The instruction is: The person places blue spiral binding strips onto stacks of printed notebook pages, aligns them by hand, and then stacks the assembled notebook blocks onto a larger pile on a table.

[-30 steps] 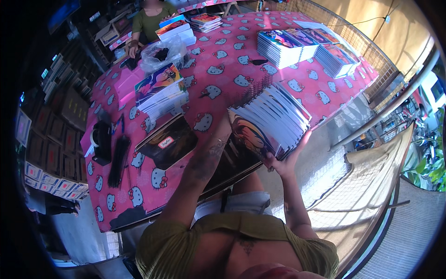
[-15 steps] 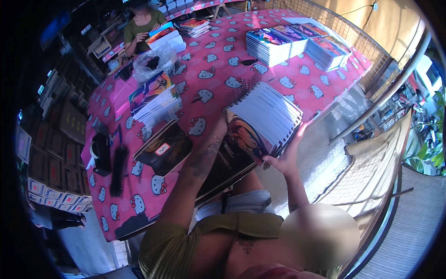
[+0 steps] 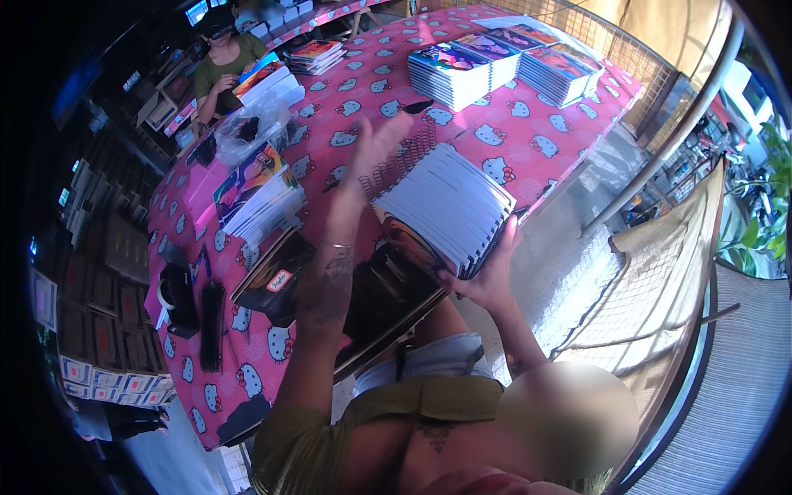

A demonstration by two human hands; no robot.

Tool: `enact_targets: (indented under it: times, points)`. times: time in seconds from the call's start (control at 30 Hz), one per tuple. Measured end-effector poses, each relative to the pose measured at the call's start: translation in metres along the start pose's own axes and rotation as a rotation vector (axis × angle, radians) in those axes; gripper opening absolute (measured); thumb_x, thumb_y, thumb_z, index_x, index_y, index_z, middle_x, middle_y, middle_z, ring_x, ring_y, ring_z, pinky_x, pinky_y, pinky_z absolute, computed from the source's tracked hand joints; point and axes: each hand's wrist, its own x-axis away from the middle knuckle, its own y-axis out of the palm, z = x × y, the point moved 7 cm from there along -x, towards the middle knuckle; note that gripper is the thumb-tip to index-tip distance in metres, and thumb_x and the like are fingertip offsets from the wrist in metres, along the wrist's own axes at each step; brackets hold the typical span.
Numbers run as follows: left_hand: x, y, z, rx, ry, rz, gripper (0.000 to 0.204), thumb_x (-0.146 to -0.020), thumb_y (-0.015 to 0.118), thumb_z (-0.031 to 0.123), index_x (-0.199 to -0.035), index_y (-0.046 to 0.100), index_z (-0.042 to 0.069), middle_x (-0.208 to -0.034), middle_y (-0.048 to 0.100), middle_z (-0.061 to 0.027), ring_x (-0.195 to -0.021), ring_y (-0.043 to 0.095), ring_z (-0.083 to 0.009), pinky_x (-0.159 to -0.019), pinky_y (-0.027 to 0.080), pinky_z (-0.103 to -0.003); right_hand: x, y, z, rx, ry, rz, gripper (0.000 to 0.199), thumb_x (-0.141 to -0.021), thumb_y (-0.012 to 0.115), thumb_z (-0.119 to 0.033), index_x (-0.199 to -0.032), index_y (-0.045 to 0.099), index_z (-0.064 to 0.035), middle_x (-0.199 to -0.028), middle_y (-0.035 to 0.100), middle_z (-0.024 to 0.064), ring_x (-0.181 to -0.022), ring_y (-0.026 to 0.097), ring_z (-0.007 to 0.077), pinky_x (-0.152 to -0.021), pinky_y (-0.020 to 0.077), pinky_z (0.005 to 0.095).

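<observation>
The thick white paper stack with notched edges (image 3: 445, 206) is by the near edge of the pink cat-print table (image 3: 466, 136). Our right hand (image 3: 488, 276) holds it, likely keeping pages together; our empty left hand (image 3: 379, 150) spreads wide above the table.

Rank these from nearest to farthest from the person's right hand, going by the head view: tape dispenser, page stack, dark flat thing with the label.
From the right hand:
1. Page stack: in its grip.
2. Dark flat thing: on the table, to the left, beyond the left forearm.
3. Tape dispenser: farther left, near the table's left edge.
</observation>
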Motion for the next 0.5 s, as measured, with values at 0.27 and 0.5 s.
enact_targets:
  times: [0.27, 0.5]
  points:
    - [0.093, 0.180, 0.019, -1.668, 0.368, -0.587, 0.087, -0.105, 0.022, 0.064, -0.159, 0.020, -0.005, -0.166, 0.019, -0.0257, -0.156, 0.014, -0.0362, -0.125, 0.014, -0.052, -0.004, 0.004, -0.016, 0.074, -0.022, -0.040, 0.157, -0.055, 0.093, -0.059, -0.158, -0.008, 0.0020, -0.156, 0.010, 0.0396, -0.145, 0.017, 0.0557, -0.115, 0.0242, 0.0634]
    - [0.062, 0.167, 0.004, -1.710, 0.324, -0.503, 0.078, -0.107, 0.034, 0.055, -0.158, 0.023, -0.003, -0.165, 0.023, -0.0249, -0.156, 0.016, -0.0333, -0.125, 0.016, -0.052, -0.006, 0.005, -0.008, 0.043, 0.078, -0.055, 0.154, -0.061, 0.093, -0.047, -0.157, -0.015, 0.0046, -0.151, 0.016, 0.0294, -0.144, 0.022, 0.0441, -0.120, 0.0204, 0.0528]
